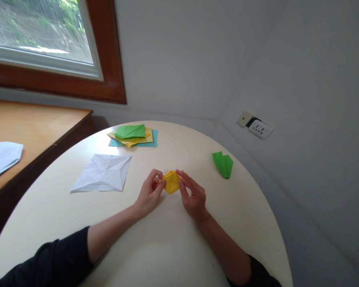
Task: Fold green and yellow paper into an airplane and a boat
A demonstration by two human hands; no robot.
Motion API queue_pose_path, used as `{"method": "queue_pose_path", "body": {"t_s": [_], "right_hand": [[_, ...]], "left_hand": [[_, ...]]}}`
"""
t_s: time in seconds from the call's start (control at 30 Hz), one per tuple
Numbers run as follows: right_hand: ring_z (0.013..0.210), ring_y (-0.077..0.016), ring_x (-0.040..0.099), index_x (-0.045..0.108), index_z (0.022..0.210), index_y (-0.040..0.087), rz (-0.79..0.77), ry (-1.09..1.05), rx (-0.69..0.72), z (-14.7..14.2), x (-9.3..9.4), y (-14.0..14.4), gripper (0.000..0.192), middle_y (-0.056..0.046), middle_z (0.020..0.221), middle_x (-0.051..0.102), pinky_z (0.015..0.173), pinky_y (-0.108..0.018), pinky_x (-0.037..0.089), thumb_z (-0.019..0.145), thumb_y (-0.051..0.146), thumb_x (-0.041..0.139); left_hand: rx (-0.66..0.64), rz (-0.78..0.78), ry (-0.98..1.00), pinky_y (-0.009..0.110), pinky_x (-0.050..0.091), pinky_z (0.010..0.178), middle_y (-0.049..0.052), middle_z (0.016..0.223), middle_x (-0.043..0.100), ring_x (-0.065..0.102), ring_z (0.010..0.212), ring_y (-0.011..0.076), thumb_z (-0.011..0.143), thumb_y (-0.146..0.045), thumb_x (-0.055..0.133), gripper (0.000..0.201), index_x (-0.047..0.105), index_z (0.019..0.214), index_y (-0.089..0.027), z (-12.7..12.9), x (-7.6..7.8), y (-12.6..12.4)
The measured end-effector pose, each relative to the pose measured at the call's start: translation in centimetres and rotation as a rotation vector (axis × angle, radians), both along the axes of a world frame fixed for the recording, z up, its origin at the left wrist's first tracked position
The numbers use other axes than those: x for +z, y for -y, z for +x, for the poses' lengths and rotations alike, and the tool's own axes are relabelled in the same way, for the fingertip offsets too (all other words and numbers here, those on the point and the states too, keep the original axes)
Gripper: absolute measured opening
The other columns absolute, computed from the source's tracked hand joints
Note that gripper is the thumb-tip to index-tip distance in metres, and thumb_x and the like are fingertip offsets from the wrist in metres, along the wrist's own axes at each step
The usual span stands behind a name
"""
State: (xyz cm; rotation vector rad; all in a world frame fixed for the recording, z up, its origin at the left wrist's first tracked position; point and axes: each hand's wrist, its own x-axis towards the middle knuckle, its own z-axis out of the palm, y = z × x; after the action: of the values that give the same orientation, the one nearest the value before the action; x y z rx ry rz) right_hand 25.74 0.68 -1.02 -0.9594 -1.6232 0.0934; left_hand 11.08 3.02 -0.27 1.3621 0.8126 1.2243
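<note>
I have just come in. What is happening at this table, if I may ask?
A person is handling paper at a round-edged table. The left hand and the right hand hold a small folded yellow paper between them, at its two sides. A creased white sheet lies spread out to the left, a pile of coloured papers farther back, and a folded green paper apart on the right.

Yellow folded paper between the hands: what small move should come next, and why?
Perhaps press the yellow folded paper flatter: the left hand and right hand already have fingers on opposite sides, and layered edges show along its top.
</note>
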Motion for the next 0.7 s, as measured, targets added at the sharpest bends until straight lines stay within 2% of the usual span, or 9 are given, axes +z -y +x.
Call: {"method": "queue_pose_path", "body": {"t_s": [0.13,0.27,0.5,0.6,0.7], "right_hand": [[0.098,-0.0162,0.065,0.053,0.123,0.030,0.022,0.066,-0.003,0.2,0.3,0.1,0.043,0.000,0.112,0.066,0.088,-0.031,0.055,0.086,0.010,0.047],[0.102,-0.0169,0.063,0.051,0.125,0.028,0.021,0.111,0.010,0.4,0.4,0.2,0.045,-0.003,0.116,0.064,0.089,-0.033,0.054,0.084,0.009,0.046],[0.111,-0.0194,0.057,0.058,0.113,0.021,-0.035,0.129,0.107,0.9,1.0,0.5,0.042,-0.009,0.121,0.060,0.089,-0.036,0.052,0.079,0.008,0.038],[0.112,-0.0183,0.056,0.056,0.115,0.022,-0.059,0.114,0.108,1.1,0.9,0.4,0.045,-0.008,0.121,0.060,0.084,-0.034,0.054,0.079,0.006,0.034],[0.110,-0.0175,0.057,0.055,0.117,0.023,-0.032,0.124,0.067,1.0,0.7,0.0,0.047,-0.007,0.118,0.061,0.087,-0.035,0.053,0.079,0.003,0.035]], "left_hand": [[0.009,0.062,-0.053,0.023,0.039,0.057,-0.002,0.066,0.050,0.047,0.061,0.0114,0.080,-0.037,0.053,0.021,0.053,0.075,-0.017,-0.1,-0.1,-0.2],[0.001,0.051,-0.073,0.025,0.043,0.063,0.002,0.072,0.059,0.052,0.069,0.0143,0.078,-0.029,0.052,0.015,0.060,0.076,-0.017,-0.2,0.2,-0.3],[-0.050,-0.040,0.063,0.029,0.046,0.074,0.005,0.089,0.064,0.057,0.088,0.0204,0.070,-0.020,0.047,0.021,0.064,0.082,-0.017,-0.6,-0.4,-0.7],[-0.077,-0.071,0.117,0.032,0.046,0.078,0.006,0.093,0.064,0.057,0.091,0.0216,0.066,-0.018,0.045,0.028,0.064,0.087,-0.016,-0.6,-0.5,-0.7],[-0.083,-0.082,0.155,0.033,0.046,0.080,0.005,0.093,0.066,0.058,0.091,0.0218,0.062,-0.017,0.044,0.032,0.063,0.088,-0.015,-0.5,-0.3,-0.7]]}}
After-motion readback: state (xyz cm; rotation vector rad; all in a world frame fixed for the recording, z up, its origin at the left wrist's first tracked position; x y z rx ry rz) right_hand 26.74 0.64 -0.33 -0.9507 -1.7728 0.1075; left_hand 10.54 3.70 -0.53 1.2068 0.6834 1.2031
